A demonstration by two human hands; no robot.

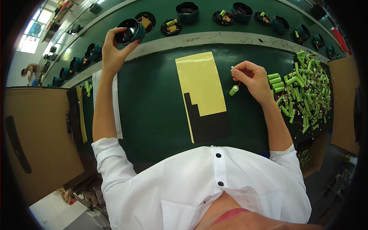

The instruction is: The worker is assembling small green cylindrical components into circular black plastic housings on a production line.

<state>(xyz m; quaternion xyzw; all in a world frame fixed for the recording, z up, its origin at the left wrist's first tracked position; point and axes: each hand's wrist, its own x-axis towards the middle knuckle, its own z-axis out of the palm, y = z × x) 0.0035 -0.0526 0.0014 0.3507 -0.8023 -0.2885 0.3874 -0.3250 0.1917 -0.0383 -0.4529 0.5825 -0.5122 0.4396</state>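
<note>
At the far left of the bench, my left hand [116, 51] grips a round, cup-shaped teal and black housing [138, 33] between thumb and fingers. A black round lid [150, 22] with a yellowish part on it lies just behind the housing. Right of the middle, my right hand [251, 78] pinches a small white connector [232, 68] in its fingertips. From there a red wire runs down to a green cylindrical battery [234, 91], beside the hand. Between my hands lies a yellow sheet [199, 82], with black sticky-looking material [210, 128] along its near part.
A large pile of green batteries [306, 92] with wires covers the bench's right side. Several housings [187, 12] and lids [171, 27] stand along the far line, behind a pale rail [230, 37]. Cardboard boxes [42, 130] flank the bench.
</note>
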